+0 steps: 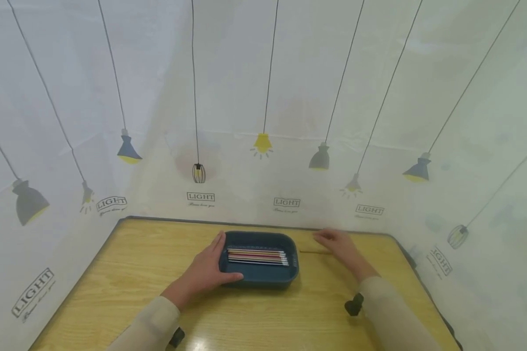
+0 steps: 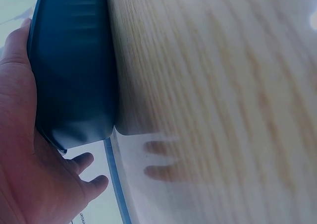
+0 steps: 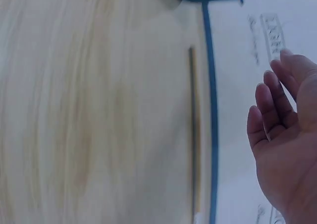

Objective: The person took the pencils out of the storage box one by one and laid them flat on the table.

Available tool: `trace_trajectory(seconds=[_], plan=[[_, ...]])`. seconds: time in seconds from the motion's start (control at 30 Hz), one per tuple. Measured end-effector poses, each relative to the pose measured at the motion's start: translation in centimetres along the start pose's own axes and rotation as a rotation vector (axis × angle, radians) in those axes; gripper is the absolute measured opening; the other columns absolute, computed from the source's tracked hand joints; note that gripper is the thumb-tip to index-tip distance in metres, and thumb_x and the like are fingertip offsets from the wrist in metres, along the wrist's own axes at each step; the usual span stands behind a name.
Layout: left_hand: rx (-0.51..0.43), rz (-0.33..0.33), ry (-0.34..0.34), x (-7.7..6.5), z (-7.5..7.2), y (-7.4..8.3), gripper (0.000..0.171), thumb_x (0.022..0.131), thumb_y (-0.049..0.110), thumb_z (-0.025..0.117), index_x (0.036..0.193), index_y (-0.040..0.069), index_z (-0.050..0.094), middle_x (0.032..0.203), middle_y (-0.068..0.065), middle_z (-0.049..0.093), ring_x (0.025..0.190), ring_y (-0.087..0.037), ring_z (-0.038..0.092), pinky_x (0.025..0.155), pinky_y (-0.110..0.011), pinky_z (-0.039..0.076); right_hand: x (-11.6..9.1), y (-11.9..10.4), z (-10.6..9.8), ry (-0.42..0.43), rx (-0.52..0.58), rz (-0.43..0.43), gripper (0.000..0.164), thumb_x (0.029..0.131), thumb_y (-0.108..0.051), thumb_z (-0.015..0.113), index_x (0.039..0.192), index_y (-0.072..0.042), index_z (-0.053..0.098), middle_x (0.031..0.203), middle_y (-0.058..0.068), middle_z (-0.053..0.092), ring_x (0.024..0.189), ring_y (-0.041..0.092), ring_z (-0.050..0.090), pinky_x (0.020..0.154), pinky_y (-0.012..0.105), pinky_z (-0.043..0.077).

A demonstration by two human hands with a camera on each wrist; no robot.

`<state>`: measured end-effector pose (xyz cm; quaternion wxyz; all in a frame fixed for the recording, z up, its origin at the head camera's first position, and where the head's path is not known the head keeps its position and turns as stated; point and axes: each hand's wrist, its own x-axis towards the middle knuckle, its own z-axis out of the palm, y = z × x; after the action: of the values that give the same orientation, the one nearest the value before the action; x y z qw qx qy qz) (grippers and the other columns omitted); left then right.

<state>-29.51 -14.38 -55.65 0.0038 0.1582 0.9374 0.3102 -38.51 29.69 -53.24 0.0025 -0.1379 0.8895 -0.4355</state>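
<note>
A dark blue rectangular plastic box (image 1: 259,280) stands on the table, its near wall (image 2: 74,60) close up in the left wrist view. My left hand (image 1: 204,270) holds its left end, thumb over the near rim and fingers along the left side. Inside lie several long thin coloured sticks (image 1: 256,255), side by side, with shiny spots toward their right ends. To the right of the box, a slim brown stick (image 1: 314,252) lies on the wood, a dark line running alongside it in the right wrist view. Above this stick is my right hand (image 1: 337,243), fingers loosely bent, holding nothing.
The wooden table (image 1: 158,258) has a dark edge strip (image 3: 212,110) along the back. White sheeting (image 1: 237,97) printed with hanging lamps rises behind and on both sides. Dark small devices (image 1: 354,304) sit at both wrists.
</note>
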Motion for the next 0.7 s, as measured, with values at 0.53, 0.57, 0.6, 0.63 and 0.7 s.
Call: trace_trajectory(seconds=[0.53,0.57,0.6,0.63,0.7], plan=[[-0.001,-0.022,-0.017,0.2,0.1,-0.1,0.14,0.085,0.077,0.084,0.178,0.006,0.007,0.186,-0.013,0.005,0.166,-0.043,0.024,0.129,-0.062,0.031,-0.2,-7.2,3.7,-0.043,0.083,-0.101,0.026,0.106,-0.03,0.079,0.124,-0.012,0.083,0.123,0.003,0.08,0.11,0.024,0.074,0.093,0.043,0.062],[-0.003,-0.021,-0.016,0.2,0.1,-0.1,0.14,0.084,0.077,0.084,0.178,0.006,0.007,0.186,-0.013,0.005,0.166,-0.044,0.025,0.129,-0.062,0.031,-0.2,-7.5,3.9,-0.054,0.093,-0.11,0.027,0.106,-0.029,0.079,0.125,-0.011,0.082,0.121,0.003,0.08,0.108,0.024,0.073,0.09,0.042,0.062],[-0.004,-0.021,-0.018,0.3,0.1,-0.1,0.14,0.084,0.077,0.084,0.178,0.006,0.007,0.186,-0.013,0.005,0.166,-0.043,0.024,0.129,-0.062,0.031,-0.2,-7.8,4.2,-0.064,0.099,-0.118,0.027,0.105,-0.029,0.079,0.125,-0.01,0.082,0.12,0.003,0.081,0.105,0.024,0.073,0.087,0.043,0.062],[-0.005,-0.019,-0.018,0.3,0.1,-0.2,0.14,0.084,0.077,0.084,0.178,0.006,0.007,0.186,-0.013,0.005,0.166,-0.043,0.025,0.129,-0.062,0.031,-0.2,-8.0,4.5,-0.071,0.109,-0.127,0.028,0.105,-0.027,0.08,0.125,-0.008,0.082,0.119,0.005,0.081,0.101,0.024,0.072,0.083,0.04,0.062],[-0.007,-0.017,-0.018,0.2,0.1,-0.2,0.14,0.084,0.077,0.084,0.178,0.006,0.007,0.186,-0.013,0.005,0.166,-0.044,0.025,0.129,-0.063,0.031,-0.1,-8.5,5.0,-0.088,0.109,-0.153,0.028,0.106,-0.024,0.079,0.125,-0.004,0.082,0.119,0.009,0.08,0.1,0.023,0.072,0.082,0.038,0.061]])
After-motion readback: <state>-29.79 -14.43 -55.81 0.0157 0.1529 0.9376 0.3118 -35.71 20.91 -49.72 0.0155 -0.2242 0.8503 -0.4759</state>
